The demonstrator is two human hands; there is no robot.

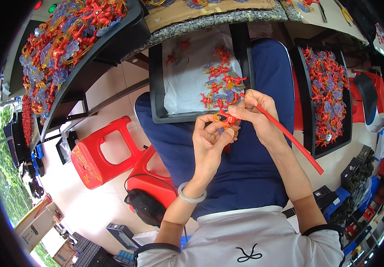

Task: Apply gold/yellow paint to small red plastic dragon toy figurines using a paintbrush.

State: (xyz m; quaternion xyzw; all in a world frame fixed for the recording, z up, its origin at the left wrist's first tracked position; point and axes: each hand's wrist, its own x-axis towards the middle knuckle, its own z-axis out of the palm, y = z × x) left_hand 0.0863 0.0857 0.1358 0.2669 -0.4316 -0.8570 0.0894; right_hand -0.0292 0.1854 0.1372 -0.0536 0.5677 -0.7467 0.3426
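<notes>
Between the fingertips of my left hand (207,141) is a small red figurine (229,119) with orange and bluish clear parts. My left fingers are closed around its lower side. My right hand (263,116) grips a long, slim red rod (295,143) that slants down to the right. Thumb and fingertips of that hand also meet at the figurine's upper side, partly covering it. Just beyond both hands, a black tray (157,100) rests on my lap, lined with a white sheet (185,86). Several similar figurines (218,71) lie on the sheet, mostly along its right side.
A heap of figurines (63,58) fills a large black tray at upper left. To the right stands another full tray (307,98). The bench's granite edge (214,32) runs beyond my lap. A red stool (87,158) and a black bag (145,205) are at left.
</notes>
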